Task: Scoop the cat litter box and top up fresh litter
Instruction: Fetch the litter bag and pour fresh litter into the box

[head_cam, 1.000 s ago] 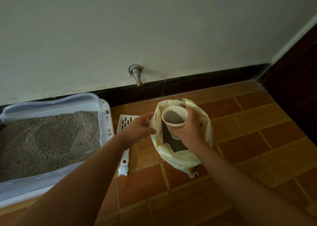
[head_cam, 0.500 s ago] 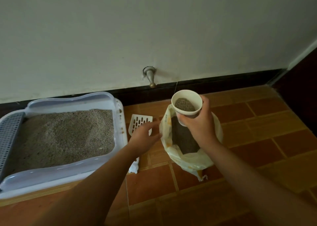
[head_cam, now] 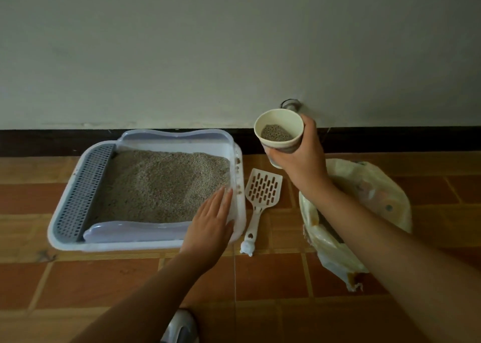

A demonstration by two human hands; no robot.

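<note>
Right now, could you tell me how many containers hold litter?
3: the litter box at left, the cup in the right hand, the open bag at right.

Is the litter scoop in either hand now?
No: the scoop lies on the floor beside the litter box, while the right hand grips the cup and the left hand lies open at the box's corner.

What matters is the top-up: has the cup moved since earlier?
Yes: the right hand carried the cup off the litter bag, left towards the litter box.
</note>
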